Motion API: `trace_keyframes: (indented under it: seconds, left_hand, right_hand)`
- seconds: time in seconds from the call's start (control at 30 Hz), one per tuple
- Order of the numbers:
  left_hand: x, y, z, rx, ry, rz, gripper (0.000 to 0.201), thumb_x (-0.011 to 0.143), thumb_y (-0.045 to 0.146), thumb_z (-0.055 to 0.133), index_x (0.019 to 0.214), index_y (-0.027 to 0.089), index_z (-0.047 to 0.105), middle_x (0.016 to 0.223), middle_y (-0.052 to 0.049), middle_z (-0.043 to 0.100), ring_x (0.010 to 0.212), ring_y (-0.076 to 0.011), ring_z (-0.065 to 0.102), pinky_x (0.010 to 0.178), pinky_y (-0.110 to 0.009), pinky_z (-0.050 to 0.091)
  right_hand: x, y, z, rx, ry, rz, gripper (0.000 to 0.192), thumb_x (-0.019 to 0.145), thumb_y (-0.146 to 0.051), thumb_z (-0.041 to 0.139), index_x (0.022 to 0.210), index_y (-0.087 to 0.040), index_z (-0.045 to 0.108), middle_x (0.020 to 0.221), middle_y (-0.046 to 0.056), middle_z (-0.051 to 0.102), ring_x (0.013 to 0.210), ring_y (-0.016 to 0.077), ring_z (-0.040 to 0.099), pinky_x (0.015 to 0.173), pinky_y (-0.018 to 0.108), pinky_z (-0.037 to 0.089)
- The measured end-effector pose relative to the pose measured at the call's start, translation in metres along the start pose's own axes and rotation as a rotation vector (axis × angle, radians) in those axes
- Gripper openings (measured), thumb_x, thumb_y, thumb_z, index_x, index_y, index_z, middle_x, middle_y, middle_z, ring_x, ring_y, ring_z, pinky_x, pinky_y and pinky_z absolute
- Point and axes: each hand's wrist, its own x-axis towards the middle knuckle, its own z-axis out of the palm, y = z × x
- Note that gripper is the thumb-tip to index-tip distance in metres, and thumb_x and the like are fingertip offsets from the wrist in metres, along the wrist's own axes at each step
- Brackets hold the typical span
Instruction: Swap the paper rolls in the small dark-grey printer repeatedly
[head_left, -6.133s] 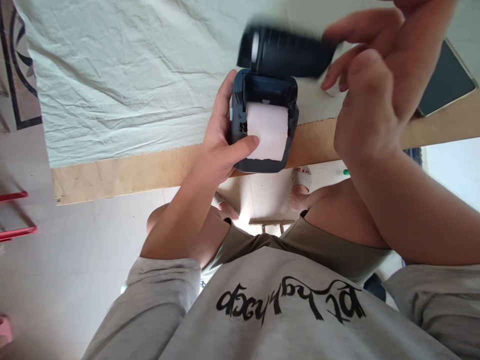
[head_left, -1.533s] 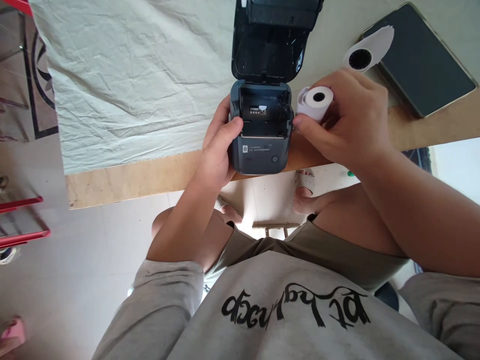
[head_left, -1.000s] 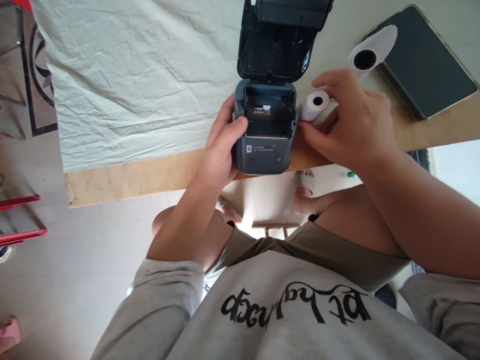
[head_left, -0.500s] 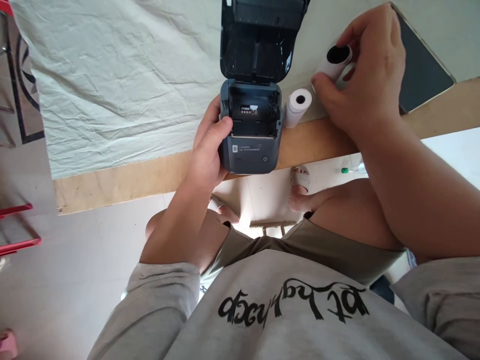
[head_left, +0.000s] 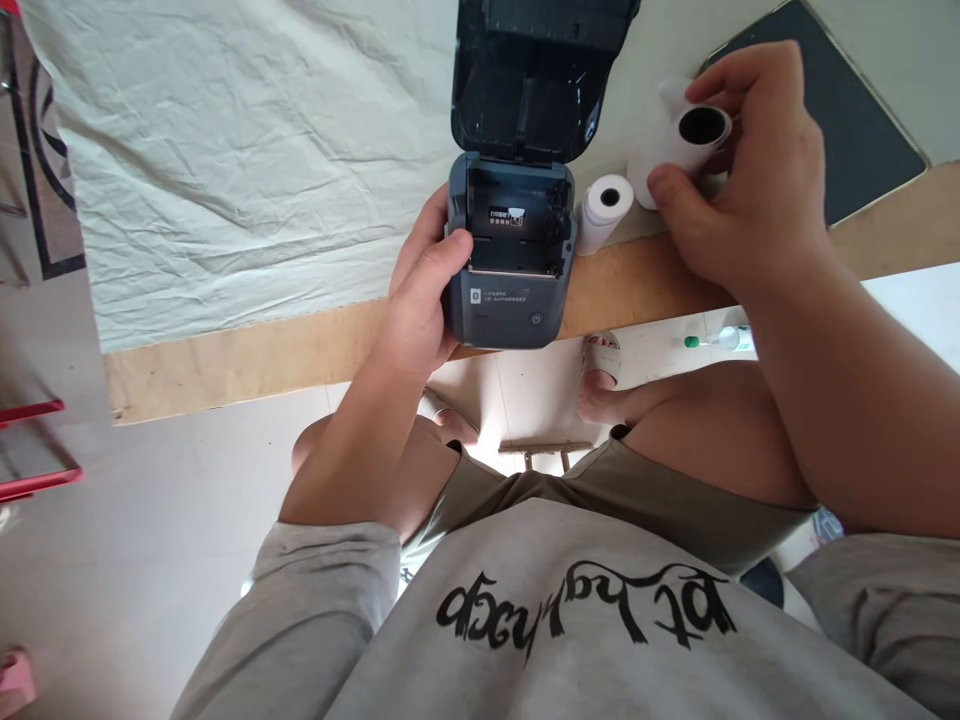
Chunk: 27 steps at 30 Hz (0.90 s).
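Observation:
A small dark grey printer stands at the table's near edge with its lid swung open and its paper bay bare. My left hand grips the printer's left side, thumb on its front rim. My right hand holds a white paper roll with a wide dark core, lifted a little right of the printer. A second, smaller white paper roll lies on the table beside the printer's right wall, touched by neither hand.
A dark tablet lies at the right behind my right hand. A creased pale cloth covers the wooden table. Red metal bars show at the far left. My knees and sandalled feet are under the table edge.
The roll that sat in the printer six seconds ago is out; my right hand set the smaller roll down beside the printer, then reached back and picked up the wide-core roll.

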Motion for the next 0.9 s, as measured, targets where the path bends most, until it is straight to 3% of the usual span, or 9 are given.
trace_keyframes:
  seconds: [0.1, 0.23, 0.33, 0.4, 0.53, 0.7, 0.77, 0.9]
  left_hand:
    - [-0.0004, -0.0003, -0.0008, 0.003, 0.011, -0.026, 0.031, 0.088, 0.04, 0.054, 0.116, 0.029, 0.059, 0.106, 0.0, 0.068, 0.098, -0.023, 0.062, 0.079, -0.035, 0.054]
    - [-0.0007, -0.0019, -0.0027, -0.01, -0.018, -0.023, 0.029, 0.085, 0.04, 0.058, 0.113, 0.033, 0.062, 0.104, 0.001, 0.068, 0.103, -0.0234, 0.061, 0.087, -0.038, 0.054]
    - [-0.0005, -0.0029, -0.0025, -0.009, -0.003, -0.016, 0.031, 0.085, 0.041, 0.056, 0.115, 0.033, 0.06, 0.103, 0.001, 0.067, 0.106, -0.024, 0.061, 0.09, -0.04, 0.054]
    - [-0.0008, -0.002, -0.0011, -0.006, -0.009, -0.007, 0.031, 0.086, 0.041, 0.054, 0.115, 0.032, 0.059, 0.104, 0.0, 0.066, 0.1, -0.0227, 0.062, 0.086, -0.039, 0.055]
    - [-0.0024, 0.0024, 0.0023, -0.007, -0.012, -0.027, 0.028, 0.088, 0.035, 0.053, 0.114, 0.026, 0.059, 0.104, -0.001, 0.065, 0.094, -0.0192, 0.065, 0.081, -0.033, 0.055]
    - [-0.0017, 0.0012, 0.0, -0.034, -0.018, -0.012, 0.03, 0.087, 0.035, 0.055, 0.115, 0.027, 0.059, 0.106, -0.001, 0.067, 0.099, -0.0206, 0.064, 0.083, -0.034, 0.056]
    - [-0.0009, -0.0008, -0.0017, -0.036, -0.04, -0.002, 0.031, 0.086, 0.037, 0.057, 0.116, 0.029, 0.06, 0.105, 0.0, 0.068, 0.103, -0.0219, 0.064, 0.085, -0.035, 0.057]
    - [-0.0007, -0.0021, -0.002, -0.032, -0.031, -0.006, 0.03, 0.089, 0.036, 0.053, 0.117, 0.028, 0.058, 0.107, 0.0, 0.067, 0.103, -0.021, 0.064, 0.091, -0.038, 0.055]
  right_hand:
    - [-0.0009, 0.0, -0.0008, -0.001, -0.029, -0.002, 0.058, 0.064, -0.005, 0.056, 0.119, -0.022, 0.052, 0.107, 0.005, 0.065, 0.083, 0.0147, 0.056, 0.079, 0.03, 0.047]
    - [-0.0011, 0.0001, -0.0004, -0.059, 0.018, 0.0, 0.051, 0.065, -0.018, 0.07, 0.115, -0.021, 0.06, 0.117, 0.011, 0.06, 0.102, 0.0213, 0.059, 0.084, 0.033, 0.047]
    - [-0.0014, 0.0025, 0.0008, 0.019, 0.049, -0.005, 0.068, 0.062, -0.009, 0.064, 0.127, -0.023, 0.052, 0.109, 0.006, 0.064, 0.081, 0.0142, 0.057, 0.071, 0.028, 0.046]
    - [-0.0018, 0.0043, 0.0015, 0.063, 0.025, -0.046, 0.073, 0.061, -0.002, 0.058, 0.13, -0.024, 0.05, 0.107, 0.005, 0.066, 0.079, 0.0129, 0.057, 0.07, 0.027, 0.045]
    - [-0.0027, 0.0066, 0.0023, -0.004, 0.002, -0.08, 0.057, 0.064, -0.011, 0.067, 0.12, -0.024, 0.061, 0.117, 0.01, 0.061, 0.102, 0.0198, 0.059, 0.081, 0.031, 0.048]
    - [-0.0051, 0.0081, 0.0025, 0.136, 0.025, -0.111, 0.072, 0.064, -0.004, 0.057, 0.13, -0.028, 0.047, 0.107, 0.004, 0.066, 0.086, 0.0151, 0.06, 0.075, 0.029, 0.047]
    - [-0.0052, 0.0066, 0.0024, 0.121, -0.01, -0.141, 0.064, 0.064, -0.005, 0.056, 0.124, -0.027, 0.052, 0.108, 0.004, 0.067, 0.091, 0.0166, 0.06, 0.081, 0.031, 0.048]
    - [-0.0032, 0.0015, 0.0031, -0.038, -0.017, -0.113, 0.051, 0.065, -0.021, 0.071, 0.115, -0.025, 0.061, 0.113, 0.01, 0.06, 0.101, 0.0206, 0.058, 0.089, 0.036, 0.049]
